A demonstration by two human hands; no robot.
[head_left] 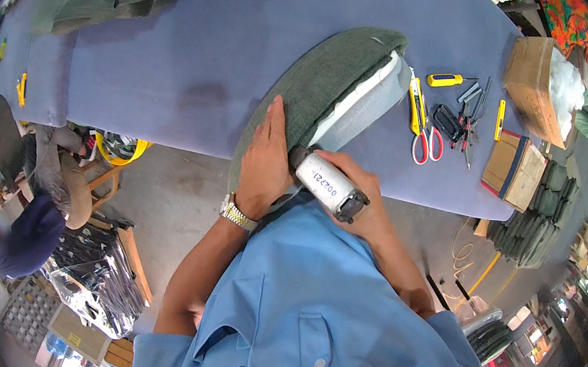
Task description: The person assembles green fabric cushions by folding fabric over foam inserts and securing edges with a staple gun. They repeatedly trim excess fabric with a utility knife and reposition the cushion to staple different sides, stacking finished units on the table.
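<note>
A curved cushion piece in dark green fabric (328, 69) lies on the table, its white lining and grey-white inner side (362, 113) showing along the near right edge. My left hand (267, 161) is laid flat on the near left end of the fabric, fingers stretched out, a metal watch on the wrist. Wrapped around a white and black staple gun (325, 182) is my right hand (358, 183). The gun's black nose meets the cushion's near edge, close beside my left hand; whether it presses on the fabric I cannot tell.
On the blue-grey table (149, 76), right of the cushion, lie a yellow cutter (416, 104), red-handled scissors (427, 146), a yellow screwdriver (445, 80) and pliers (469, 125). A cardboard box (531, 84) stands at the right edge. Another person (25, 235) is at far left.
</note>
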